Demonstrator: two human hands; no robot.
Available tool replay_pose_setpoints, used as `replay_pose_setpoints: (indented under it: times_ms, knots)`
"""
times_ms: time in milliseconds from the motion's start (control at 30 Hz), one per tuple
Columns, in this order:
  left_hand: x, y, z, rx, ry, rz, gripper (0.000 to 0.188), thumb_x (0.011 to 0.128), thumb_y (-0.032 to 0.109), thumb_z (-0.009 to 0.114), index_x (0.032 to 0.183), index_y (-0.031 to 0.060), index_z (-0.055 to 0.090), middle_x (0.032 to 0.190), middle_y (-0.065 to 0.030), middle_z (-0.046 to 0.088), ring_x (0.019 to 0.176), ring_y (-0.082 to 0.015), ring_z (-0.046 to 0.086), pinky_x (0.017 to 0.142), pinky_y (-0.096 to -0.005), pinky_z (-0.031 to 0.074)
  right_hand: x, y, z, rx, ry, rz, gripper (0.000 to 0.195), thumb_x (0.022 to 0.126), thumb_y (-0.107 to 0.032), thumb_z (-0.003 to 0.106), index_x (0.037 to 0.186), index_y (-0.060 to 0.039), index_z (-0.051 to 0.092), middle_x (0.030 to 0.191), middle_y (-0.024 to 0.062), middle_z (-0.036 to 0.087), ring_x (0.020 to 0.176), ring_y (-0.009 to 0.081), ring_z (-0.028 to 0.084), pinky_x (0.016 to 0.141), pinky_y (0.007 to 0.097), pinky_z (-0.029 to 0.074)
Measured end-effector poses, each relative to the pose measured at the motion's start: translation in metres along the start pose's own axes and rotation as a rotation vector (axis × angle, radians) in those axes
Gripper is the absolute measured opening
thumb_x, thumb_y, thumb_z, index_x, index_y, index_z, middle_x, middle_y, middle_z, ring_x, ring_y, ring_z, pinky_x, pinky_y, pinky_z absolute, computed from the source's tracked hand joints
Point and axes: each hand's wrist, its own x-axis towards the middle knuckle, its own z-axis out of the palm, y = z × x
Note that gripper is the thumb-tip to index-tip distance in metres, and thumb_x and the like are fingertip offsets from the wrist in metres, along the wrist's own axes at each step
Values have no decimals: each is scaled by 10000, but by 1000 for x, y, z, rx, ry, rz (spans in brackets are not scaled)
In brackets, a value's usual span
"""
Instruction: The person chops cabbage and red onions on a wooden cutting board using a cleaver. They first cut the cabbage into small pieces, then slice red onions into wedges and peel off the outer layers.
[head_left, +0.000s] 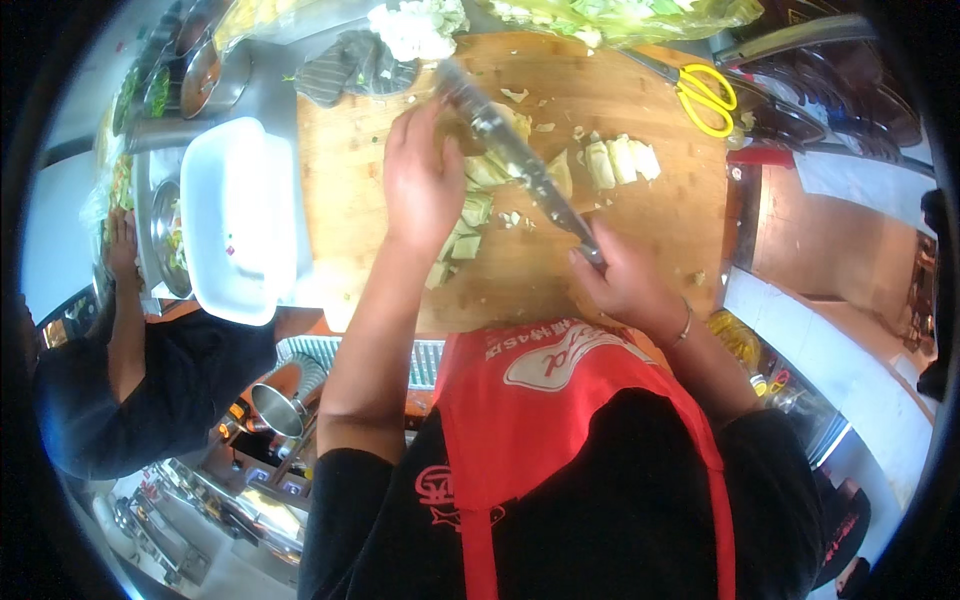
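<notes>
My right hand (626, 274) is closed on the handle of a large knife (521, 154), whose broad blade slants up and left over a wooden cutting board (360, 217). Pale bits cling to the blade. Left of the blade, my left hand (424, 176) is slightly blurred, its fingers curled near the blade's far end; whether they hold anything is hidden. Cut pale green vegetable pieces (474, 214) lie between my left hand and the knife. To the right of the blade is a short row of similar cut pieces (621, 161). Small scraps are scattered about.
A white plastic tub (229, 225) stands left of the board. Yellow-handled scissors (705, 97), a grey striped cloth (352, 67), cauliflower (420, 26) and a plastic bag of vegetables (630, 22) lie along the far side. At far left, a co-worker's arm (126, 322) reaches toward metal containers.
</notes>
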Motion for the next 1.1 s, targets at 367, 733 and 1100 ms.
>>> replay_pose_setpoints:
  times_ms: [367, 733, 1100]
  knots:
    - [9, -7, 29, -186, -113, -474, 295, 882, 105, 807, 1122, 21, 657, 1061, -117, 637, 815, -210, 630, 769, -370, 547, -16, 9, -6, -23, 107, 87, 269, 982, -213, 660, 1142, -48, 520, 755, 197, 597, 693, 418, 622, 637, 489, 479]
    - [4, -6, 31, -209, -83, -513, 261, 877, 103, 824, 1025, 15, 627, 966, -123, 647, 743, -222, 620, 702, -380, 534, 22, -15, -26, -134, -96, 113, 271, 978, -162, 615, 1164, -34, 464, 807, 236, 646, 762, 477, 651, 657, 556, 493]
    - [-4, -13, 28, -226, -36, -406, 182, 906, 17, 733, 1059, 17, 635, 929, -129, 651, 748, -230, 636, 695, -369, 534, 28, -4, -15, -126, 1, 73, 252, 948, -137, 634, 1117, -23, 485, 803, 228, 645, 787, 478, 648, 676, 575, 478]
